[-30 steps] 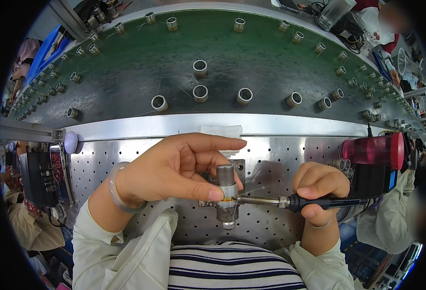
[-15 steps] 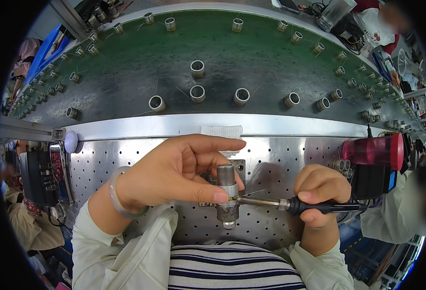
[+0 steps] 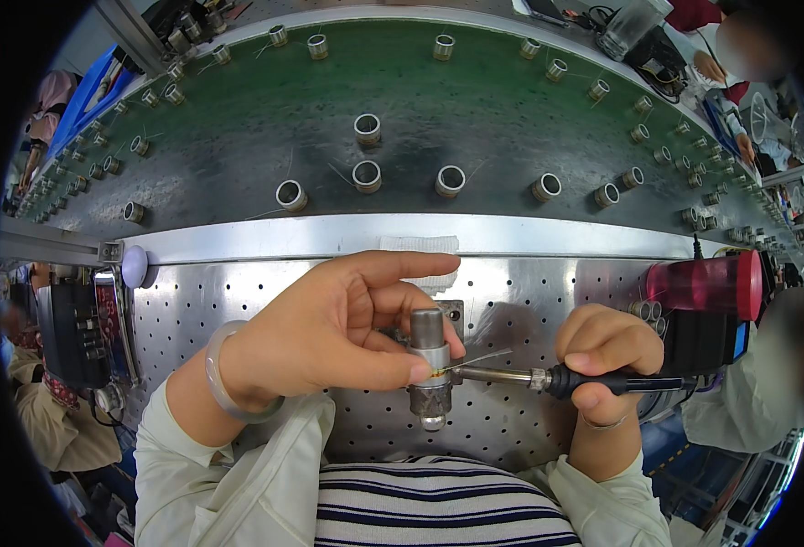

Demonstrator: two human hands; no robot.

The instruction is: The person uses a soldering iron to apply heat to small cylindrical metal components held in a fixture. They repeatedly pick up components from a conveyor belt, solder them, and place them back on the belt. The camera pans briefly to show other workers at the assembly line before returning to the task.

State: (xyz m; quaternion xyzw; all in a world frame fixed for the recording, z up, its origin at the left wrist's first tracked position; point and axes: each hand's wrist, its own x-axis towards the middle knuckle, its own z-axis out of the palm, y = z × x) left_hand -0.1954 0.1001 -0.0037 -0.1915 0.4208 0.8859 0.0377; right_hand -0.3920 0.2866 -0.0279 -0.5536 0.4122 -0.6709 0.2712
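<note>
At the middle of the bench a dark metal post (image 3: 426,325) stands with a silver ring (image 3: 438,356) around it. My left hand (image 3: 315,328) holds the ring between thumb and fingers, its index finger stretched out above. A thin wire (image 3: 488,356) sticks out to the right from a yellowish band low on the ring. In my right hand (image 3: 610,348) is a soldering iron (image 3: 577,383) with a black handle, gripped in curled fingers. The iron's tip points left and lies close to the band; whether it touches cannot be made out.
Beyond the metal rail (image 3: 329,239) runs a green conveyor belt (image 3: 238,118) with many loose rings (image 3: 366,176). A white cloth (image 3: 420,244) lies by the rail. On the right are a pink container (image 3: 705,285) and several rings (image 3: 643,312). The bench top (image 3: 256,301) is perforated metal.
The rings on the belt have shifted slightly left. The iron's tip has drawn a little to the right and up, and the wire shows more plainly. My left hand keeps its hold.
</note>
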